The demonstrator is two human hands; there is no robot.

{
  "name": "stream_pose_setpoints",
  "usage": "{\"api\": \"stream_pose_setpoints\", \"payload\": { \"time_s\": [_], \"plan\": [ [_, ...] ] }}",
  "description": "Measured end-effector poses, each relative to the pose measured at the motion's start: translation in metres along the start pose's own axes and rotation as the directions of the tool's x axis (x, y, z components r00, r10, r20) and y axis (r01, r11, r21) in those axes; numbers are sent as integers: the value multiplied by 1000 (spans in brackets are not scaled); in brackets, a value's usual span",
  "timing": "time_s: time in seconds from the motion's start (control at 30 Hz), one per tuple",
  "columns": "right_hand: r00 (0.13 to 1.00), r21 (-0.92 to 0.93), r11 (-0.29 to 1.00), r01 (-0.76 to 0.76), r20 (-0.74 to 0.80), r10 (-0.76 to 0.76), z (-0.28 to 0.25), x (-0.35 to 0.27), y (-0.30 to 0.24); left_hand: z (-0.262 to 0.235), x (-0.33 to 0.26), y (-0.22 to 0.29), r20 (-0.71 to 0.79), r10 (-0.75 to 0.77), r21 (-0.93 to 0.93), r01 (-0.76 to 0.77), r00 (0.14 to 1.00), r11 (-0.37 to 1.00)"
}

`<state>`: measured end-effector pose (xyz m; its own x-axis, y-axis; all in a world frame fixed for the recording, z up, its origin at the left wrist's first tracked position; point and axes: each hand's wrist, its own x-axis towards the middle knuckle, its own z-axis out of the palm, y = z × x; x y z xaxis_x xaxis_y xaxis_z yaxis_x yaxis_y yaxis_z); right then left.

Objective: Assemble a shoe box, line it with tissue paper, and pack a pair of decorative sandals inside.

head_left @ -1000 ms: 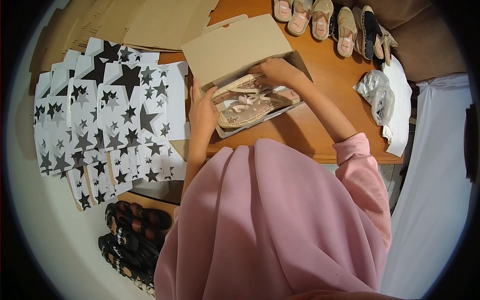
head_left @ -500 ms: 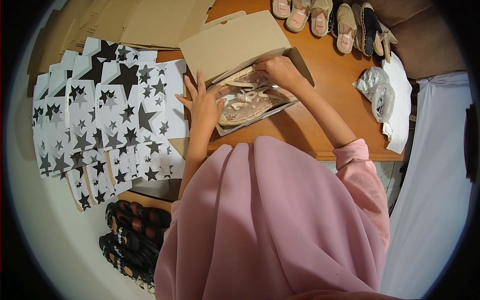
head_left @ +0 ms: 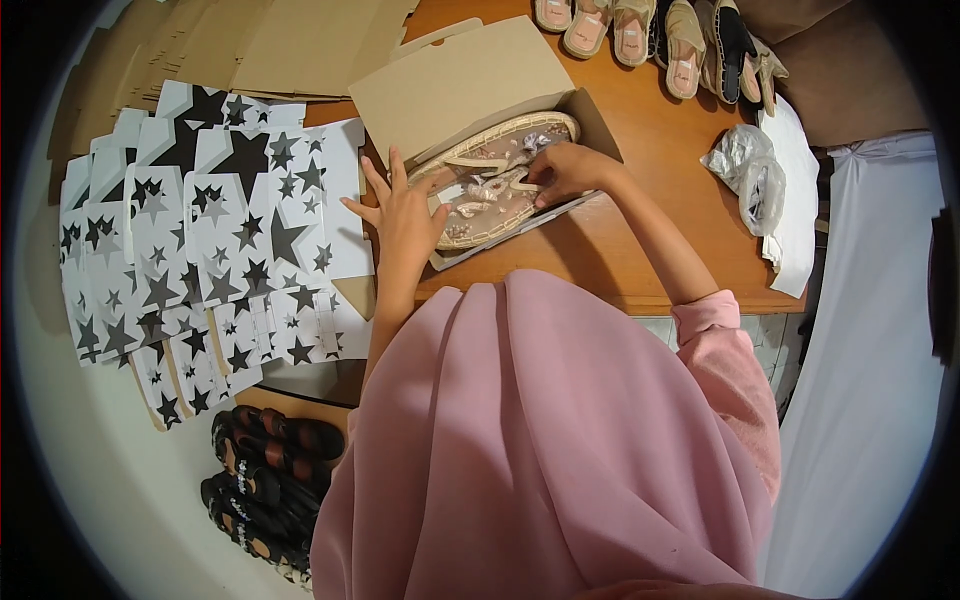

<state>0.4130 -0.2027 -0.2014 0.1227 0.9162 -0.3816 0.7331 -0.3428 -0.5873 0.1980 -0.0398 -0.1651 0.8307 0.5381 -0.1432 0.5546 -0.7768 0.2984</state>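
The right hand (head_left: 562,172) closed its fingers on the straps of a beige, rope-soled sandal (head_left: 497,180) lying in an open cardboard box (head_left: 455,90) on the wooden table (head_left: 650,150). The left hand (head_left: 402,212) lay open, fingers spread, its fingertips on the box's near left edge and its thumb against the sandal's rim. The sandal filled most of the box, its sole running from lower left to upper right; whether a second sandal lay under it could not be told from this angle. The box's lid (head_left: 460,85) stood folded back behind it (plain brown, unprinted).

Just left of the box, a fanned stack of flat white cartons printed with black stars (head_left: 210,230) spread across the table's left end and beyond its edge. Behind these lay more flat brown cardboard sheets (head_left: 250,45). Along the table's far edge stood a row of sandals (head_left: 660,35) in pink, tan and black. Toward the right end sat a crumpled clear plastic bag (head_left: 748,170), resting beside white paper sheets (head_left: 795,200) that hung over the table's corner.

Below the cartons, on the floor, were several dark strappy sandals (head_left: 265,470) piled together. The person's pink garment (head_left: 540,440) filled the lower middle of the view, a pink sleeve (head_left: 725,350) covering the right upper arm.
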Motion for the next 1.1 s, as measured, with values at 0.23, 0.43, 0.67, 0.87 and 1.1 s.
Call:
{"api": "stream_pose_setpoints", "payload": {
  "time_s": [0.23, 0.43, 0.67, 0.87, 1.1],
  "plan": [
    [991, 195, 971, 135, -12, -136, 8, 6, 6, 12, 1, -8, 2, 13, 19, -13, 1000, 1000],
    [965, 201, 952, 232, -169, -200, -2, -3, -9, 9, -1, -7, -15, 11, -8, -11, 1000, 1000],
    [980, 43, 995, 94, -180, -85, 5, 6, -10, -2, -6, 4, 66, 46, 37, -48, 997, 998],
    [977, -54, 999, -3, -214, -8, 6, 4, -19, -2, -10, 7, 110, 112, 63, -120, 988, 991],
    [984, -49, 997, 54, -167, -61, 5, 12, -11, 7, -7, -1, 104, 134, 123, -146, 986, 982]
  ]
}}
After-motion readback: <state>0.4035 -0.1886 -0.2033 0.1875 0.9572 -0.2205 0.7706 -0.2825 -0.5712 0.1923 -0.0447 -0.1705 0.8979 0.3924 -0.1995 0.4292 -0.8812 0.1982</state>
